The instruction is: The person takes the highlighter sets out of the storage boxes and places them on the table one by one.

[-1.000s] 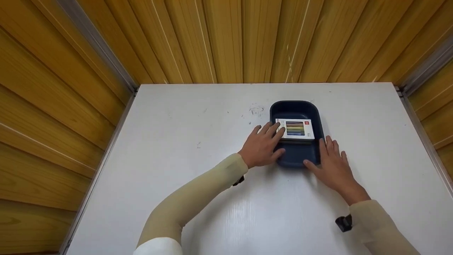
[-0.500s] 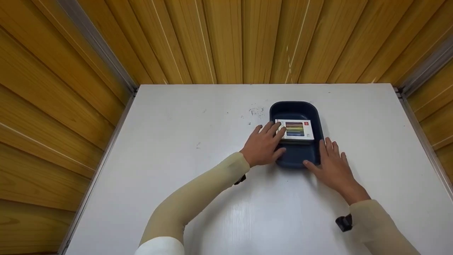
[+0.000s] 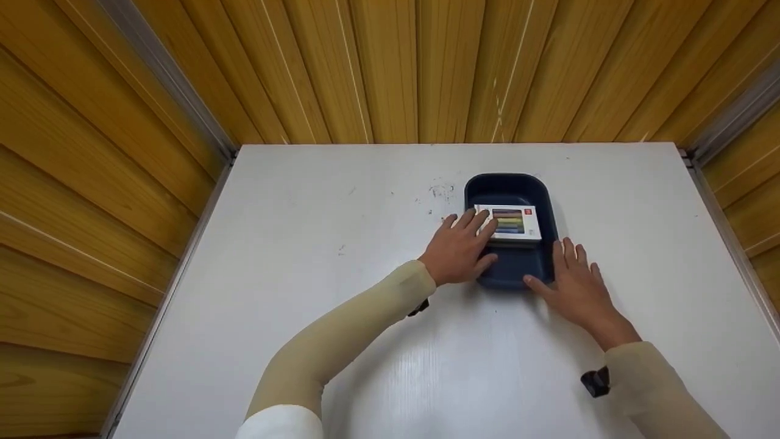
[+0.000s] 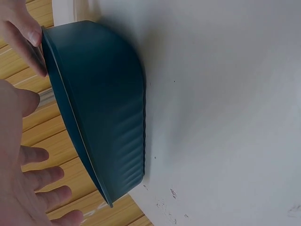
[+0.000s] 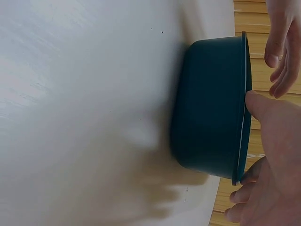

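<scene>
A dark blue plastic bin (image 3: 515, 265) stands on the white table, right of centre. Across its middle lies a white box (image 3: 531, 230) whose window shows a row of coloured sticks; something thin and dark sits under its near edge. My left hand (image 3: 460, 247) reaches over the bin's left rim, fingers spread and straight above the box's left end. The left wrist view has those fingers apart from the bin's side wall (image 4: 99, 94). At the near right corner, my right hand (image 3: 576, 289) rests on the rim, thumb on the near edge, fingers extended along the outer right side.
The white table (image 3: 274, 256) carries dark scuff marks (image 3: 442, 192) left of the bin. Yellow wood-plank walls (image 3: 390, 73) enclose the back and both sides, with grey metal posts (image 3: 183, 79) at the corners.
My left hand has shifted slightly right, its fingers covering a bit more of the box. The right hand has barely moved; bin and box stay in place.
</scene>
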The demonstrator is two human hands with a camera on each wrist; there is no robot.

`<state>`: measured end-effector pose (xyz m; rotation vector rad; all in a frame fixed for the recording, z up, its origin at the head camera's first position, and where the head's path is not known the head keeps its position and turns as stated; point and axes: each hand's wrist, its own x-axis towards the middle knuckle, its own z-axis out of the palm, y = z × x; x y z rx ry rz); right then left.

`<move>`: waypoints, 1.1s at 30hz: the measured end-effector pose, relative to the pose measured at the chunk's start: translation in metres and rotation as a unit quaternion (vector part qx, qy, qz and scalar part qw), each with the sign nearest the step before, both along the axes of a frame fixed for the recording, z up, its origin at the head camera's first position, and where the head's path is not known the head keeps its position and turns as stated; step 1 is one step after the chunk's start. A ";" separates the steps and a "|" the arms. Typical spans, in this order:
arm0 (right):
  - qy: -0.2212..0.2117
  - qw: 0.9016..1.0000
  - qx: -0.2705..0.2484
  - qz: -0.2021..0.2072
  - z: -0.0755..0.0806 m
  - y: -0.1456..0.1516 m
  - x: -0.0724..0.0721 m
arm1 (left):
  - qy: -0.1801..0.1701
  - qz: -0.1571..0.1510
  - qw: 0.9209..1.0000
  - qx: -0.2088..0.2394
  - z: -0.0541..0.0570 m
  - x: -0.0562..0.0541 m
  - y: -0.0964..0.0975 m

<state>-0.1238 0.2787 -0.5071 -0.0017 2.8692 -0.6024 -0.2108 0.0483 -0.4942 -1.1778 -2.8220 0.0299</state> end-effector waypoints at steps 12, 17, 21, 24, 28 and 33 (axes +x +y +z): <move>-0.011 1.000 0.008 0.000 0.000 0.002 -0.001 | -0.001 -0.002 1.000 -0.010 -0.001 -0.003 0.005; -0.013 1.000 -0.003 -0.004 0.000 0.002 -0.002 | -0.013 -0.003 1.000 -0.005 0.000 -0.004 0.007; -0.018 1.000 -0.007 -0.004 0.000 0.001 -0.003 | -0.018 -0.001 1.000 -0.004 -0.001 -0.005 0.007; -0.022 1.000 -0.008 -0.003 0.000 0.001 -0.004 | -0.023 0.004 1.000 -0.009 -0.001 -0.006 0.008; -0.024 1.000 -0.009 -0.006 0.002 0.000 -0.004 | -0.030 0.013 0.999 -0.015 -0.001 -0.008 0.008; -0.031 0.999 -0.017 -0.021 0.004 0.000 -0.006 | -0.029 0.017 0.999 -0.021 -0.002 -0.010 0.009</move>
